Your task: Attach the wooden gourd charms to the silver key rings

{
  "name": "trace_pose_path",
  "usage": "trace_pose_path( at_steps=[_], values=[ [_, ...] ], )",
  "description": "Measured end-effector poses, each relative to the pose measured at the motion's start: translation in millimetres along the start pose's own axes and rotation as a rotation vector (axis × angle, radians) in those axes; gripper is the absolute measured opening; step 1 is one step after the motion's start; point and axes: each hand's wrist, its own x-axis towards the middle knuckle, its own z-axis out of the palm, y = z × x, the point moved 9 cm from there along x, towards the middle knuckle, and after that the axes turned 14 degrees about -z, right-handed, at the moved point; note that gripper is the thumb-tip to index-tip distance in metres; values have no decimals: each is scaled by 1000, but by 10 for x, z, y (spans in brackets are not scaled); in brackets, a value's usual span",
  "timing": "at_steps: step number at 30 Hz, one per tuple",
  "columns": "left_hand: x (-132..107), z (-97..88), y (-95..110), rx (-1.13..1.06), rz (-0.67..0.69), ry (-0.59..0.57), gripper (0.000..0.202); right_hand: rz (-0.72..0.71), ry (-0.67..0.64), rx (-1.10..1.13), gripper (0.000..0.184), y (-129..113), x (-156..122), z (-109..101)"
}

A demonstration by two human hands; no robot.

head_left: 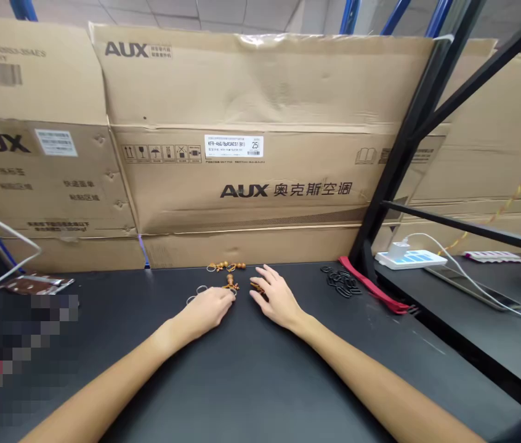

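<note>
While the left hand (205, 312) lies curled against a bead cluster (230, 283) beside rings (198, 291), its grip unclear, the right hand (276, 298) rests with fingers loosely spread by small beads (257, 287), mid-frame on the table (260, 381), below a bead strand (226, 266).

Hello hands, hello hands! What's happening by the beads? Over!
Left hand at wooden bead charm. Right hand beside small wooden beads. More beads just ahead. Black rings off right.
</note>
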Motion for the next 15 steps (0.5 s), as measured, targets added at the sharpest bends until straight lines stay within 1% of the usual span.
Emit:
trace_pose_path(
  at_steps=[3, 5, 6, 9, 13, 15],
  values=[
    [-213, -38, 239, -47, 102, -62, 26, -128, -35, 58, 37, -309, 27, -26],
    [-296, -76, 328, -110, 123, -93, 28, -204, -95, 104, 38, -477, 26, 4],
    [-316, -82, 351, -132, 120, -115, 28, -214, -104, 121, 38, -517, 23, 4],
    [-314, -126, 353, -230, 81, -118, 26, -223, -137, 159, 38, -551, 3, 12],
    [-279, -158, 272, -332, -9, -81, 17, -260, -162, 183, 42, -577, -14, -11],
    [-268, -169, 228, -376, -53, -65, 13, -278, -169, 192, 39, -612, -11, -24]
  ],
)
